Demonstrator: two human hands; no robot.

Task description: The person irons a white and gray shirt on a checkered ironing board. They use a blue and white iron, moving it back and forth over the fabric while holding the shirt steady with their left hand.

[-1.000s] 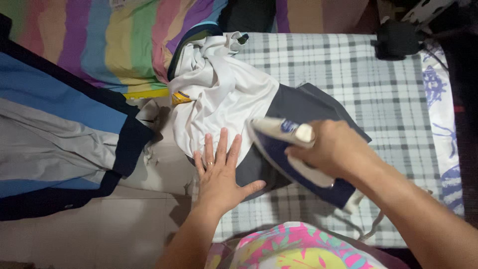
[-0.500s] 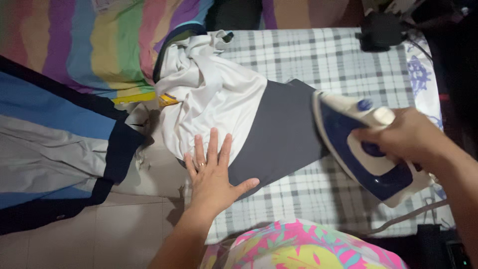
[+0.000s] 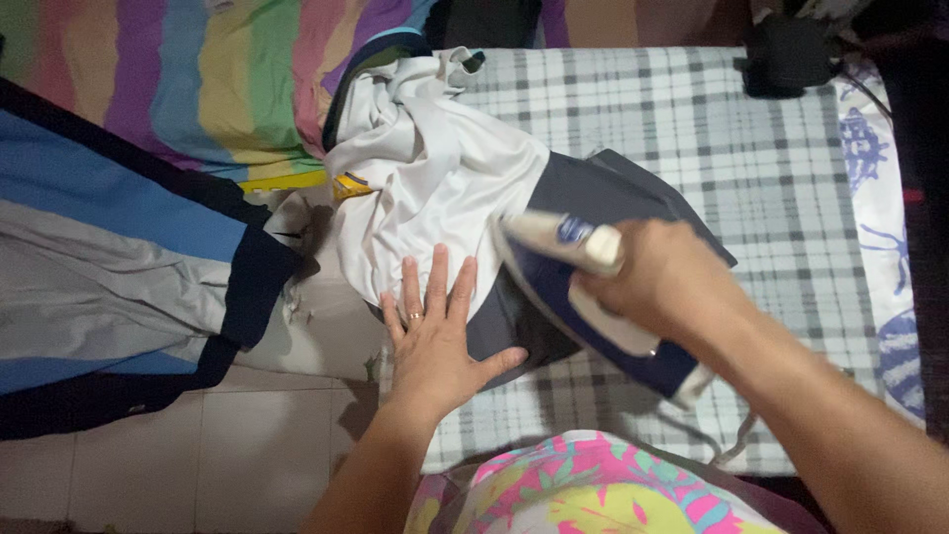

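A white and dark grey garment [image 3: 435, 178] lies across a board with a grey plaid cover [image 3: 692, 129]. My left hand [image 3: 435, 336] rests flat, fingers spread, on the garment's near edge, with a ring on one finger. My right hand [image 3: 662, 282] grips the handle of a blue and white iron [image 3: 573, 287], whose sole sits on the grey part of the garment, its tip pointing left toward my left hand. The white part is bunched up at the far left of the board.
A rainbow-striped cloth [image 3: 198, 79] and a blue, grey and navy garment [image 3: 109, 267] lie to the left. A black object [image 3: 786, 54] sits at the board's far right corner. A white cloth with blue print [image 3: 880, 198] covers the right edge. Tiled floor [image 3: 237, 455] shows below left.
The iron was at the right end of the board half a second ago; my right hand has slid it left onto the grey fabric. My left hand has stayed flat on the garment.
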